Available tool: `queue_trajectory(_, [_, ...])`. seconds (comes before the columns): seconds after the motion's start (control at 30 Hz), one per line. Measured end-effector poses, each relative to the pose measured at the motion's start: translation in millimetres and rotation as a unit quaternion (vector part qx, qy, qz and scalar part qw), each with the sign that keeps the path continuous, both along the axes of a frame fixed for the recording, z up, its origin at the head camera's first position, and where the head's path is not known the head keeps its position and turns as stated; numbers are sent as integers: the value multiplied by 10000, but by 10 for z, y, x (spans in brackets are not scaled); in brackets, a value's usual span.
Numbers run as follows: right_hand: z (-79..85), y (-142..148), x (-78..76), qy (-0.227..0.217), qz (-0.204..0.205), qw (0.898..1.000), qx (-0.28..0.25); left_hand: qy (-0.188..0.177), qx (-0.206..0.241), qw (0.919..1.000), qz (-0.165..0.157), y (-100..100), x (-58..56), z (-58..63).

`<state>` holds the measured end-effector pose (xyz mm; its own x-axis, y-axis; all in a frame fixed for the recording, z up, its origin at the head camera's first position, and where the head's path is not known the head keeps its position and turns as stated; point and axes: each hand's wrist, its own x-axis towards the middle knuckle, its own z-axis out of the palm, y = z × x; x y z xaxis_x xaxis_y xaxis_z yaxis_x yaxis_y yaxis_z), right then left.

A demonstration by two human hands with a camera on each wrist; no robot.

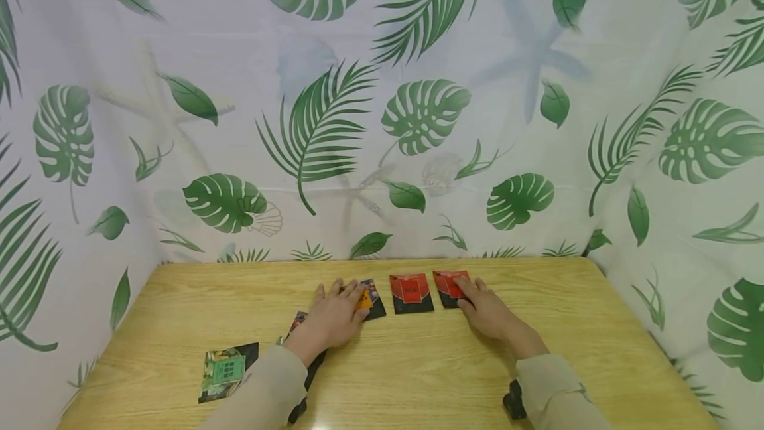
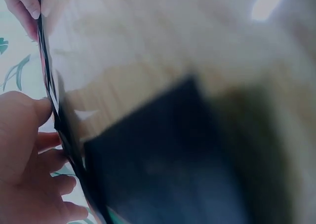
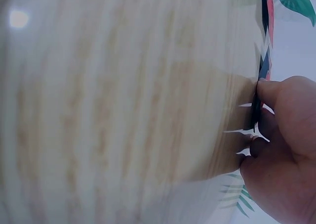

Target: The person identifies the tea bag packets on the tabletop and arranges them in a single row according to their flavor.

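Observation:
My left hand (image 1: 334, 317) lies over an orange, blue and black packet (image 1: 375, 298), its fingers spread across the top and hiding much of it. On the right, my right hand (image 1: 491, 314) touches the right side of a red and black packet (image 1: 444, 290) with relaxed fingers. In the right wrist view the thumb (image 3: 271, 89) meets that packet's edge. Between the hands, a matching red and black packet (image 1: 412, 292) lies flat. Under the left forearm another dark packet (image 1: 298, 318) is mostly covered; a dark packet (image 2: 163, 155) looms blurred in the left wrist view.
A green and black packet (image 1: 229, 371) lies at the table's left, partly behind the left sleeve (image 1: 268, 383). The wooden table (image 1: 418, 370) ends at a leaf-printed cloth (image 1: 418, 217) along the back and sides. A dark wrist device (image 1: 513, 402) shows beside the right sleeve.

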<state>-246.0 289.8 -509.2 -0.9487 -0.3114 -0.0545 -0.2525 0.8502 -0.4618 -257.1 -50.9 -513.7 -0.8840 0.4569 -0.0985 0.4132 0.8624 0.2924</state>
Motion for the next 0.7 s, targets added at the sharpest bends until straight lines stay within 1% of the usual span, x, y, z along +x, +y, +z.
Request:
queue_trajectory(0.17, [-6,0,-4,0,-2,10000,26,-56,97,9999,-49,-9,-29,-7])
queue_trajectory(0.47, [-15,-1,-10,-11,-37,10000,-9,-213,205,9994,-161,-29,-126,-42])
queue_trajectory(0.7, [-3,-6,7,-3,-54,10000,-49,-224,262,9992,-222,-29,-173,-71])
